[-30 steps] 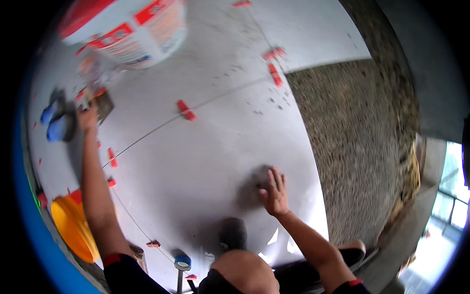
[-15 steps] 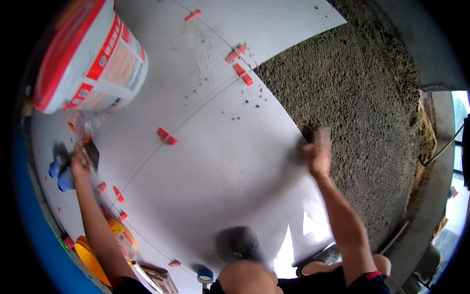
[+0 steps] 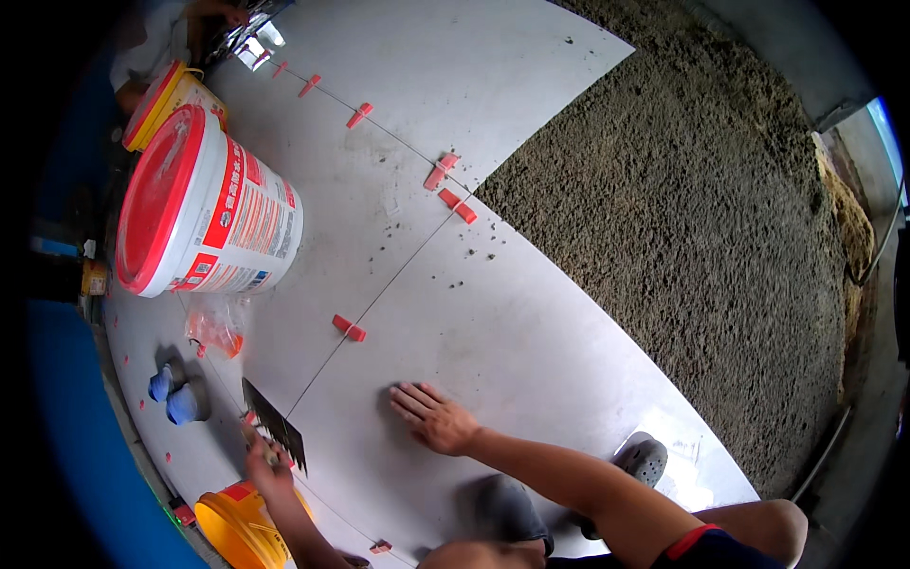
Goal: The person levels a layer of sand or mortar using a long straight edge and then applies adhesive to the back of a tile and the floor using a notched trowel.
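Note:
My left hand [image 3: 269, 467] is closed around the handle of a notched trowel [image 3: 275, 427], its dark toothed blade tilted just above the pale floor tiles. Further right, my right hand [image 3: 434, 419] rests on a large tile [image 3: 531, 351], palm down, fingers stretched out and holding nothing. A red levelling wedge [image 3: 349, 328] sits on the tile joint beyond it. More red wedges [image 3: 457, 206] line the joints where the tile corners meet. Grey, grainy mortar [image 3: 664, 247] borders the tile's curved-looking right edge.
A large white bucket with a red lid [image 3: 251, 213] stands at left, beside a clear plastic bag [image 3: 216, 324]. Two blue objects [image 3: 182, 403] lie nearby. A yellow bucket [image 3: 237, 531] is near my left forearm. Another person [image 3: 156, 47] is at the far left, by a second yellow bucket [image 3: 194, 95].
My right hand has come back from the mortar edge to lie on the tile nearer the middle. My left hand has brought the trowel rightward and nearer. The view has shifted.

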Motion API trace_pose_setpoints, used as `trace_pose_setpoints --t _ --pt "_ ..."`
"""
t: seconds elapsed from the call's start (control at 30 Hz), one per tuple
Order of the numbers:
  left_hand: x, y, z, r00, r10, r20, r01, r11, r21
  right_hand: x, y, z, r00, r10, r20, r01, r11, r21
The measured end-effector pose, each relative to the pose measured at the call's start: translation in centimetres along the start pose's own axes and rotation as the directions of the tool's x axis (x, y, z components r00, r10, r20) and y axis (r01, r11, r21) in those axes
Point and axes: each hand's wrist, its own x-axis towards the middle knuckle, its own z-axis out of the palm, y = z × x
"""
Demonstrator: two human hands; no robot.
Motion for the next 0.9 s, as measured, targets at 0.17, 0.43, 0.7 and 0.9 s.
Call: trace_pose_setpoints --t 0.17,0.43,0.7,0.9 --pt "-8.6 -2.4 -0.1 0.999 0.027 -0.038 -0.028 0.999 -0.024 5.4 10.0 -7.4 0.977 0.088 -0.197 -0.128 0.970 -0.204" --pt "-17.6 -7.1 4.4 0.883 0.464 0.076 -0.464 0.834 0.299 -3.6 15.8 -21.7 0.573 0.147 -0.807 -0.366 0.926 -0.091" --pt "-22.5 -16.2 18.8 0.498 0.548 0.672 -0.829 0.527 0.185 -5.1 -3.2 -23.3 0.943 0.261 0.208 -0.318 0.512 0.798" --pt "-28.6 -13.5 23.9 0.056 -0.193 0.980 -0.897 0.421 0.134 -14.5 6.0 -29.2 0.535 0.736 0.415 -0.596 -0.020 0.803"
